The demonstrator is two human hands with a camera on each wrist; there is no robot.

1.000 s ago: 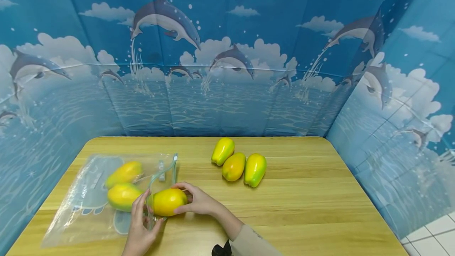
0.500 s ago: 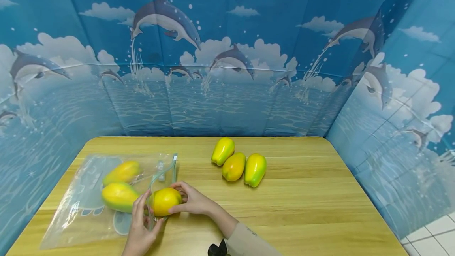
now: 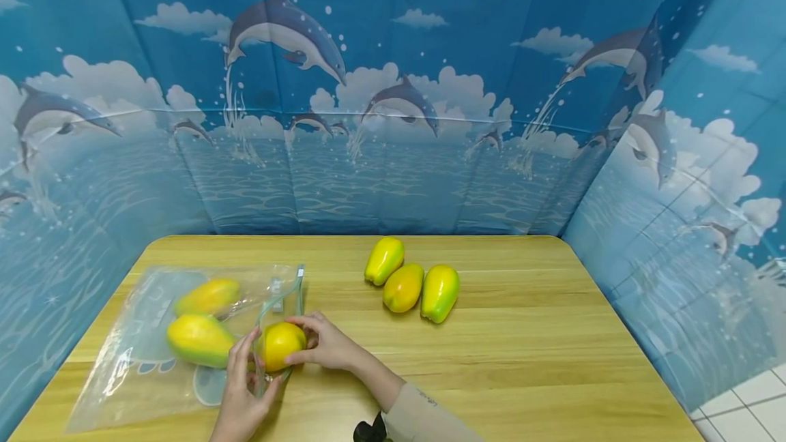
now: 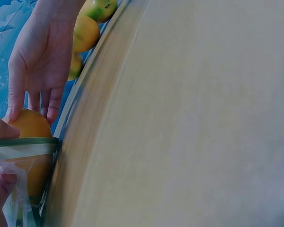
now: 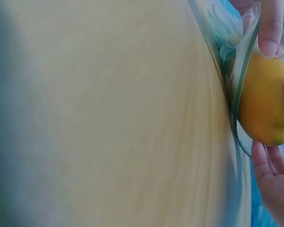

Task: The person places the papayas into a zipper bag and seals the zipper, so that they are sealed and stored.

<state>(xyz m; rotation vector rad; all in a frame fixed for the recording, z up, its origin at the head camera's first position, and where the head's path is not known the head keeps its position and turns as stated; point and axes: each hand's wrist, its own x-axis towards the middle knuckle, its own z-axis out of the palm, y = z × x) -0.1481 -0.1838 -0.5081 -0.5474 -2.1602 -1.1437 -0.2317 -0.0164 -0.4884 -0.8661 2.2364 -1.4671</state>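
A yellow papaya (image 3: 283, 345) sits partly inside the mouth of a clear zip bag (image 3: 117, 380) with a green-edged opening. My right hand (image 3: 331, 346) holds the papaya by its outer end, thumb on the near side and fingers on the far side. At the bag's mouth, my left hand (image 3: 241, 387) grips the edge and keeps it apart around the fruit. Two yellow-green papayas lie inside the bag, a front one (image 3: 199, 341) and a back one (image 3: 209, 297). In the right wrist view a left fingertip touches the top of the held papaya (image 5: 265, 101).
Three more papayas lie together near the back middle of the wooden table (image 3: 522, 360): a left one (image 3: 384, 261), a middle one (image 3: 403, 288) and a right one (image 3: 440, 294). A blue dolphin-printed curtain (image 3: 393, 155) hangs behind and beside the table.
My right hand has pushed its papaya leftward, deeper into the bag. The two papayas inside have shifted left. My left hand stays at the bag's mouth.
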